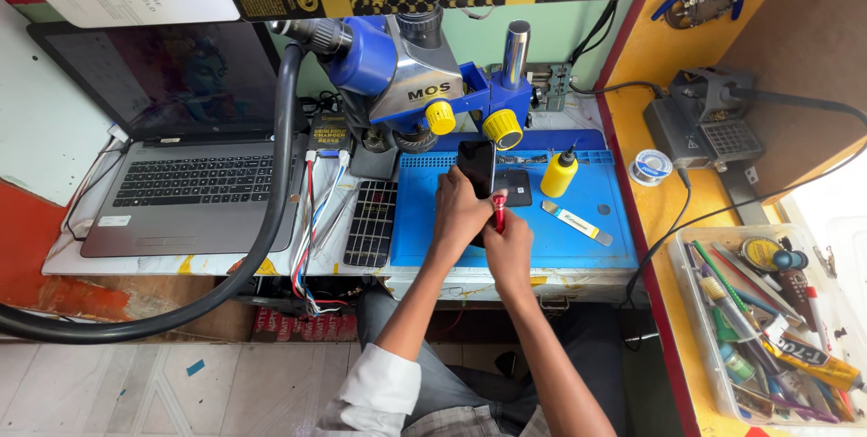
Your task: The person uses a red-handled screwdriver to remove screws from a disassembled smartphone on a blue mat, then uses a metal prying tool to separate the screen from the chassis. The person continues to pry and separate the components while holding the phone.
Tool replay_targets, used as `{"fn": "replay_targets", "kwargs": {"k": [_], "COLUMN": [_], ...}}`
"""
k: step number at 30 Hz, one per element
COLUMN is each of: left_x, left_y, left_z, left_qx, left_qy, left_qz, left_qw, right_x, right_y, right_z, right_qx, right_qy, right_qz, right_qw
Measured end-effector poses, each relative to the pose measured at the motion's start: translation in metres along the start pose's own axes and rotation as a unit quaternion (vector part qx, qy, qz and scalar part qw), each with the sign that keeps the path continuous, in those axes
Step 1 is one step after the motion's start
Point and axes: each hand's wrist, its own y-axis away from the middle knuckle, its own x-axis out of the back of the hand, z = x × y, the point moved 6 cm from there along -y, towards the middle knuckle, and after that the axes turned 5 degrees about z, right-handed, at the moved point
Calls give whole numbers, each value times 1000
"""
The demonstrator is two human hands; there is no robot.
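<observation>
While the left hand grips a dark phone above the blue mat, the right hand holds a red-handled tool just beside it. The left fingers are wrapped around the phone's lower end, clamped on it. The phone stands nearly upright, its long axis running away from the person toward the microscope, and it tilts a little to the right. The right fingers are closed around the tool's handle; the tool points up toward the phone's lower right edge, and its tip seems to touch or nearly touch the phone, though I cannot tell which. So the phone lies just beyond and to the left of the right fingers, and the left hand is the nearer one, already on it.

The phone looks flat, black and glossy, with a plain dark face.

Right of the phone on the mat stands a yellow bottle, and a flat strip-like tool lies nearer the person. A small dark part rests just right of the phone. Left of the mat sits a laptop.
</observation>
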Motion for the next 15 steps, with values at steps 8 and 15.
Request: {"fn": "replay_targets", "kwargs": {"k": [8,15], "left_x": [26,57], "left_y": [12,13], "left_z": [9,27], "left_qx": [-125,-283], "left_qy": [-130,-97], "left_qz": [-100,-101], "left_qw": [979,949], "right_x": [59,116], "right_y": [18,-8], "right_z": [-12,-28], "right_qx": [103,21], "right_qy": [-123,-30], "right_qz": [-11,129], "right_qw": [987,991]}}
